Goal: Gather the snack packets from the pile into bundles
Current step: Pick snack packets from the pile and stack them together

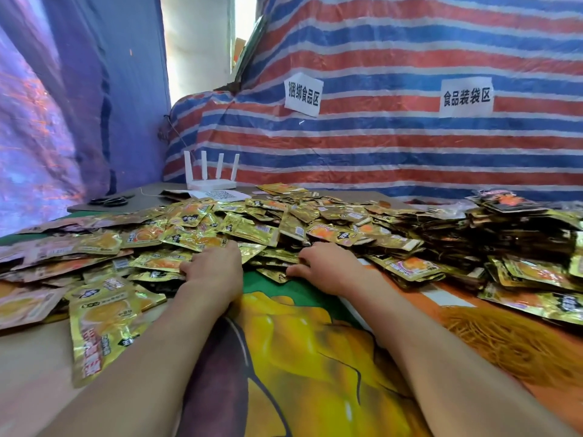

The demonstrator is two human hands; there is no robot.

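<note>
Both bare arms reach forward across the tabletop (38,367) to the near edge of the pile of snack packets (252,228). The left hand (214,272) lies palm down with its fingers (202,260) spread loosely and pressed onto the gold packets at the pile's front; they rest on the packets rather than closing round any one of them. The right hand (328,269) sits just beside it, also palm down, its fingers (304,258) curled slightly with the tips buried among the packets, so I cannot tell whether they are pinching one. The packets are small, flat, shiny gold pouches with an orange-yellow picture and a dark label, lying loose and overlapping in a wide heap that runs from the left edge of the tabletop to the right. On the far right they are darker and stacked in tighter stacks (504,234). A few stray packets lie flat nearer the person on the left, one large in view (104,329). Under the arms is a printed cloth (299,357) in yellow, green and orange. Behind the pile stand a white router (211,178) with four aerials and a pair of black scissors (110,200), and a striped tarp (378,146) carries two paper signs (466,96).
</note>
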